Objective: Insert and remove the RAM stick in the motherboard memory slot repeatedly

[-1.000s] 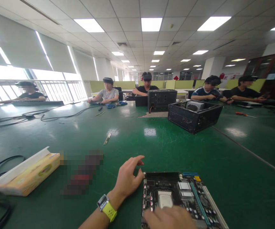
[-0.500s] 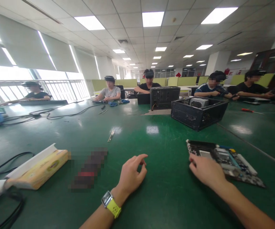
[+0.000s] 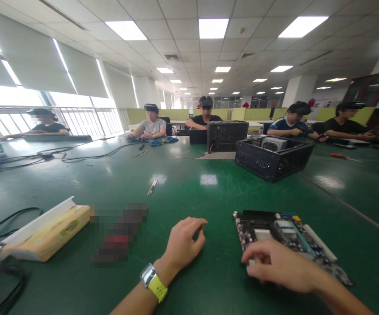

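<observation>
My left hand (image 3: 187, 243) is over the green table (image 3: 189, 192), thumb and index finger curved with a gap between them and nothing held. A lime-banded watch (image 3: 153, 282) is on that wrist. My right hand (image 3: 276, 264) is at the left edge and front of a computer motherboard (image 3: 294, 249), its fingers curled over the edge; the hand hides part of the board. White and blue slots and a metal socket cover show on the board. Beyond my left hand lies a RAM stick (image 3: 152, 187).
An open computer case (image 3: 273, 159) stands beyond the motherboard, another case (image 3: 227, 136) behind it. At left are a tissue pack (image 3: 53, 232), a blurred dark item (image 3: 122, 234) and cables (image 3: 10, 302). A screwdriver (image 3: 340, 156) lies far right. Several people sit across the table.
The motherboard has moved toward me and to the left, along with my right hand. My left hand has barely moved.
</observation>
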Action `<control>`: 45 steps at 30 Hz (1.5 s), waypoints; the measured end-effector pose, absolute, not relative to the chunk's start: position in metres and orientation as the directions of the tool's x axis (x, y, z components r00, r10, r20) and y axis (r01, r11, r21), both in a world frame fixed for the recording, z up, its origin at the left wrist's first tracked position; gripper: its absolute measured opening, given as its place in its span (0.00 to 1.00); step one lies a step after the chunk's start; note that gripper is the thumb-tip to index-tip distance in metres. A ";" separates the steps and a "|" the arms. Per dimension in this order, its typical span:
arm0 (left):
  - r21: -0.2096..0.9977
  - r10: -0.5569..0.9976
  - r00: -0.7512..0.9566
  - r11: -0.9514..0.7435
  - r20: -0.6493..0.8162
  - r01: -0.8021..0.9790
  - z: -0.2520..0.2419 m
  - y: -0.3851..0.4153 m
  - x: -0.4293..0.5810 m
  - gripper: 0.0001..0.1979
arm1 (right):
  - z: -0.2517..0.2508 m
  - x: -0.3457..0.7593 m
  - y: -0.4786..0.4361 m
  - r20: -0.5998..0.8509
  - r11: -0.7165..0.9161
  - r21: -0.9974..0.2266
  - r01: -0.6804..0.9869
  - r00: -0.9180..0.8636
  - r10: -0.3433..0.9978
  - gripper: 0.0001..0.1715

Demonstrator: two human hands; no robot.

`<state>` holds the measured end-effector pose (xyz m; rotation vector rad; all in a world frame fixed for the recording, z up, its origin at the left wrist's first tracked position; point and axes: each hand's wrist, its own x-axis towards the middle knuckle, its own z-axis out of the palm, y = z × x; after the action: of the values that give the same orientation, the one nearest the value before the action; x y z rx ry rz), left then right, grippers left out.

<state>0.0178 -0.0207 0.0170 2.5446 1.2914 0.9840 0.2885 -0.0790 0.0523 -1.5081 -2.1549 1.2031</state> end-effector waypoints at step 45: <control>0.398 0.646 0.662 -0.760 0.380 0.514 0.028 -0.020 0.012 0.10 | 0.011 0.306 -0.036 0.175 0.179 -0.905 0.386 -0.047 0.984 0.22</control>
<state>0.0116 -0.0202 0.0284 2.6235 0.9344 0.7450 0.3059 -0.0364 0.0107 -1.3438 -1.5845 0.8639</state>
